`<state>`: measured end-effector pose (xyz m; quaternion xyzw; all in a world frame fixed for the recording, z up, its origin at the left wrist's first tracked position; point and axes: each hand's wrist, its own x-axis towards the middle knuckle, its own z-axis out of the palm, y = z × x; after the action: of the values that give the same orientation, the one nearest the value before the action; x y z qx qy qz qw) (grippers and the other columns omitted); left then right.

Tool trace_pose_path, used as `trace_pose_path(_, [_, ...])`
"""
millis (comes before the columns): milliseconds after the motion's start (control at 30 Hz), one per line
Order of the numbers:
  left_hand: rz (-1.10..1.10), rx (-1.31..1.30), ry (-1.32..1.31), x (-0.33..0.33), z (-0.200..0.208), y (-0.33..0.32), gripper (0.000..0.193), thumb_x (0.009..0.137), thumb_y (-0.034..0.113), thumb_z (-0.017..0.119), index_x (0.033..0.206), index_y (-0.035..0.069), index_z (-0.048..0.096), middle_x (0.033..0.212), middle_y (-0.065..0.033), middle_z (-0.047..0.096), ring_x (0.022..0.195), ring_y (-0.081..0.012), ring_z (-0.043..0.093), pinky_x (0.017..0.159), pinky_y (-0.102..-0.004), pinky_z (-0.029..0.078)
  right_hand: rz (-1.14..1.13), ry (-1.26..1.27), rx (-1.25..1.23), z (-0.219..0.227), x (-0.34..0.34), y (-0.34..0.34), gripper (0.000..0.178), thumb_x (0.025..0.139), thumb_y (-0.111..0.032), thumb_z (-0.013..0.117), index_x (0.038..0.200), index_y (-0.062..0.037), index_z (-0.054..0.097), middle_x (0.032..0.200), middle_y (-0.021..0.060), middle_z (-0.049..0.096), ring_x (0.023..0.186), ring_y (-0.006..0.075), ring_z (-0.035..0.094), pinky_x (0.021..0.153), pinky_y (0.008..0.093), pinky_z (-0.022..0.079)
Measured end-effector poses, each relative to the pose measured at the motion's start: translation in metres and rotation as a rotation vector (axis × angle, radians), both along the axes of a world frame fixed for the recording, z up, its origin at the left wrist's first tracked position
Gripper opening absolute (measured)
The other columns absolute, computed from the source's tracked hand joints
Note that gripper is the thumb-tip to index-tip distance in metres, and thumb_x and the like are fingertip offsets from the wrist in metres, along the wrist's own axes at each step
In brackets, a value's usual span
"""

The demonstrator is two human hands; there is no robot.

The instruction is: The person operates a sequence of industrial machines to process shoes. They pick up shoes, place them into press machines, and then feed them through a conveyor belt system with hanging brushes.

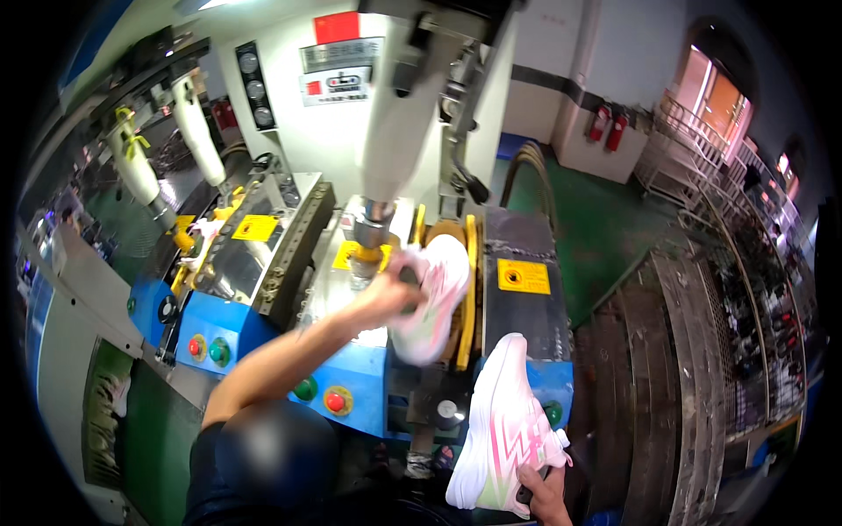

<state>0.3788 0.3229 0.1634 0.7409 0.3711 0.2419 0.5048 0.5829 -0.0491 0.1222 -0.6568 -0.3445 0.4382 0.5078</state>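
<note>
My left hand [388, 296] reaches forward to the pressing machine, its fingers closed at the opening of a pale pink and white sneaker [445, 279]. That sneaker is slightly blurred and lies over the machine's slot between two yellow side pads [471, 289]. Just above my left hand hangs a metal press rod [373, 226] with a yellow lower end. Low on the right, my right hand [545, 495] grips a second sneaker [500, 430] by its collar. It is white with pink zigzag lines, toe pointing up, sole to the left. Some fingers of both hands are hidden by the shoes.
Blue control panels with red [335, 401] and green buttons [305, 388] sit below the slot. A second press station [254, 254] stands to the left. On the right are a slatted rack [640, 386] and wire shelving [745, 289]; fire extinguishers [617, 131] stand farther back.
</note>
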Motion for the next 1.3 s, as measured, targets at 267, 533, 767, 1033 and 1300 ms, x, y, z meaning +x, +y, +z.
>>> trace_pose_path(267, [0.579,-0.663,-0.493,-0.21,0.01,-0.265,0.093,0.057,0.009,0.077,0.138,-0.001,0.034,0.128,-0.0137,0.05,0.118,-0.0256,0.05,0.1,-0.0384,0.04,0.185,0.805,-0.043,0.058,-0.021,0.23,0.043,0.09,-0.021,0.058,0.126,0.0009,0.049,0.115,0.0138,0.059,0.103,0.0271,0.06,0.088,0.0421,0.052])
trace_pose_path(533, [1.217,-0.666,-0.632,-0.249,-0.022,-0.363,0.064,0.07,0.01,0.067,0.127,0.005,0.039,0.114,-0.01,0.053,0.103,-0.0224,0.054,0.084,-0.0352,0.045,0.115,-0.736,-0.162,-0.024,-0.022,0.388,0.052,0.078,-0.026,0.067,0.115,0.0073,0.053,0.105,0.0235,0.064,0.095,0.0354,0.064,0.084,0.0406,0.05])
trace_pose_path(767, [1.321,-0.799,-0.456,-0.274,-0.055,-0.37,0.043,0.079,0.014,0.062,0.118,0.01,0.044,0.103,-0.0062,0.054,0.091,-0.0179,0.055,0.072,-0.0308,0.046,0.06,-0.824,-0.111,-0.045,-0.033,0.377,0.06,0.076,-0.025,0.066,0.113,0.0151,0.043,0.107,0.0351,0.055,0.101,0.0441,0.057,0.086,0.0459,0.047])
trace_pose_path(1033, [1.275,-0.863,-0.384,-0.292,-0.09,-0.354,0.021,0.088,0.019,0.056,0.107,0.015,0.049,0.091,-0.0017,0.055,0.077,-0.0128,0.057,0.058,-0.0258,0.048,-0.081,-0.821,-0.115,-0.049,-0.054,0.375,0.06,0.076,-0.025,0.066,0.118,0.0099,0.041,0.111,0.0311,0.054,0.104,0.0433,0.055,0.091,0.0456,0.046])
trace_pose_path(1300, [1.228,-0.863,-0.419,-0.317,-0.145,-0.324,0.034,0.081,0.012,0.059,0.112,0.011,0.047,0.093,-0.006,0.054,0.078,-0.0199,0.057,0.063,-0.0323,0.051,0.012,-1.163,0.269,-0.018,-0.096,0.299,0.06,0.079,-0.016,0.062,0.13,0.0059,0.038,0.125,0.0268,0.048,0.112,0.0391,0.052,0.094,0.0425,0.044])
